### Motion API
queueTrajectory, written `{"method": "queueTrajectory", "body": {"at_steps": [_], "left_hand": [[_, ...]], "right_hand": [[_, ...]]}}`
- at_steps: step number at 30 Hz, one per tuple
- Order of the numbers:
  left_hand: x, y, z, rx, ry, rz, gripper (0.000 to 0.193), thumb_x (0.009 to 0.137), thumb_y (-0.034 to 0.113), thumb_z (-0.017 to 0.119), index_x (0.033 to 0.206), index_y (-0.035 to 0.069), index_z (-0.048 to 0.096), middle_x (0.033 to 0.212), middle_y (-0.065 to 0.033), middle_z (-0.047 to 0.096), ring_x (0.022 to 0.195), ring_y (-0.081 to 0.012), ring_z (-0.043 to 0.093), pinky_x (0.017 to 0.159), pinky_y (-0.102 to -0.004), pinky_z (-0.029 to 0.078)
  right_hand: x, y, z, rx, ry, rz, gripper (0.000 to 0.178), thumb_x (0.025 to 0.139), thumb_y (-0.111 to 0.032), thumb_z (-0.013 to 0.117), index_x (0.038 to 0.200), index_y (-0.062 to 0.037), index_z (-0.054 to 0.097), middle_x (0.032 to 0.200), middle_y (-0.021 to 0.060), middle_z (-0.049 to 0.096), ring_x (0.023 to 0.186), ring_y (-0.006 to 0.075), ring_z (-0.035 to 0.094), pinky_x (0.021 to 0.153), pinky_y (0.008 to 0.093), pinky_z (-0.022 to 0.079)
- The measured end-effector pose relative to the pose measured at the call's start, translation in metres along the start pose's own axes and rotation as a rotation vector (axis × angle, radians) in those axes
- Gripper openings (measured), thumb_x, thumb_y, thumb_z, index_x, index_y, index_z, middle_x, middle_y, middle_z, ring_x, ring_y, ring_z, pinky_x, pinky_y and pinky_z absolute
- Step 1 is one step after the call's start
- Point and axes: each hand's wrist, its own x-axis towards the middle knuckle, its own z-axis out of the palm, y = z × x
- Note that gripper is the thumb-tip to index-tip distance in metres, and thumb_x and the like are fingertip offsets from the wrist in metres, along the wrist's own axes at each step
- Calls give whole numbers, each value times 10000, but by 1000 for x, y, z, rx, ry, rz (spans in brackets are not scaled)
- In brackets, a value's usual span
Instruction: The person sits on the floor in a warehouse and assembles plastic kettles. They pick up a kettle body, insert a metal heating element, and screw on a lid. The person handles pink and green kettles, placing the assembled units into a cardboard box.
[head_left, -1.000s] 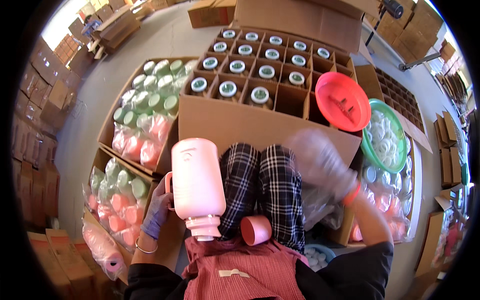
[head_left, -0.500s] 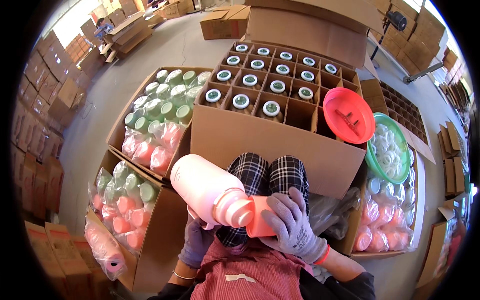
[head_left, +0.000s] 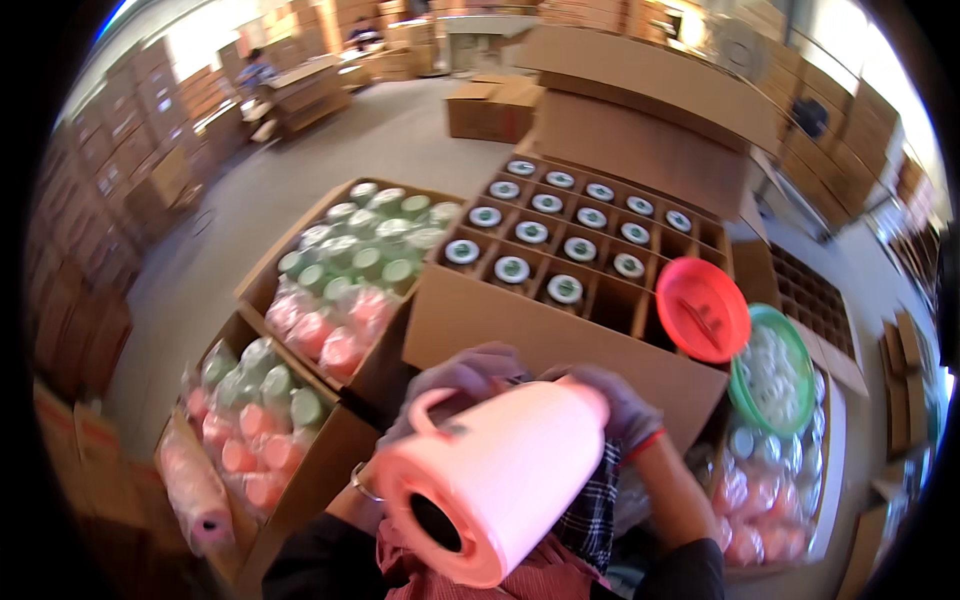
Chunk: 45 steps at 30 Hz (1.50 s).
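A pink jug (head_left: 500, 480) lies on its side over the person's lap, low in the middle of the view, its open base turned toward the camera and its neck pointing away toward the divided box (head_left: 560, 320). Both gloved hands sit at the far, narrow end of it. The left hand (head_left: 455, 378) curls over the jug's shoulder right by the looped handle (head_left: 425, 408), fingers wrapped on the pink body. The right hand (head_left: 618, 405) closes round the neck end from the other side, gripping there; whatever it covers at the mouth is hidden under the glove. So the jug hangs between the two hands and reaches back from them toward the person's body.

Just beyond the hands, the divided box holds rows of capped jugs (head_left: 565, 288) standing upright in its cells. A red basin (head_left: 702, 308) rests tilted on that box's right corner, and a green basin (head_left: 770, 368) of pale lids lies just beside it. To the left, two open cartons (head_left: 350, 290) hold bagged pink and green jugs. A plaid cloth (head_left: 595, 500) shows under the jug, at the right.
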Motion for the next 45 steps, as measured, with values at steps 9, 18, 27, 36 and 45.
{"method": "queueTrajectory", "body": {"at_steps": [9,18,27,36,45], "left_hand": [[-106,-26,-3,835,-419,152,488,891,269,566,1345,104,498,1329,-209,508,1241,-358,523,1063,-551,412],[-119,-21,-109,1007,-251,-130,445,856,74,637,1294,50,566,1247,-164,601,1187,-363,566,1074,-494,427],[40,-196,-310,1127,372,-331,264,941,250,591,1167,141,673,1271,-200,598,1165,-412,563,988,-487,455],[97,-367,-364,1434,-63,-988,351,908,281,579,1236,255,701,1585,-96,347,1485,-394,241,1207,-601,120],[116,-222,-279,372,453,-191,342,947,115,529,1241,-17,644,1372,-128,569,1329,-247,471,1126,-332,347]], "right_hand": [[51,-19,-4,-266,-450,207,283,902,-263,672,1084,-46,694,1054,124,702,1017,247,664,938,364,507],[38,-31,32,-314,-453,343,428,868,-272,688,1221,-39,624,1147,171,643,1103,329,613,971,408,484],[62,-35,38,118,-178,502,330,882,-31,600,1208,17,619,1160,108,636,1095,213,598,975,334,478],[68,-24,26,282,-45,559,391,957,-252,610,1217,40,604,1053,139,664,981,211,645,869,337,511],[73,0,8,268,16,444,302,919,-101,618,1186,40,629,1158,149,640,1038,231,632,913,345,508]]}}
